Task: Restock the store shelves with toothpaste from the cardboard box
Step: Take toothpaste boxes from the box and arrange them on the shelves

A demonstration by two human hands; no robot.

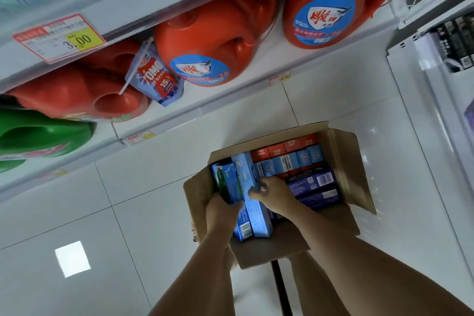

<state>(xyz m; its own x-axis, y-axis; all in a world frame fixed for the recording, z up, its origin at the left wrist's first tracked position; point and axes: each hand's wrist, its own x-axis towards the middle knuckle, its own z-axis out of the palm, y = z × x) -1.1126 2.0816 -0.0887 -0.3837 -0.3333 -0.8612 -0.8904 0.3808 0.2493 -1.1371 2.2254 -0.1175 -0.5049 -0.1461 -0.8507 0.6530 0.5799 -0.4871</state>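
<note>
Box (355, 161) full of toothpaste cartons (289, 159). Left hand (220, 213) grips blue carton (227, 182); right hand (275, 196) pinches pale carton (246, 174) alongside. Jugs (205, 41) on shelf (230, 96) beyond.

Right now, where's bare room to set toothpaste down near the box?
Bare tile: left of the cardboard box up to the bottom shelf, and right of it toward the white cabinet. The box is packed; red jugs fill the shelf.
</note>
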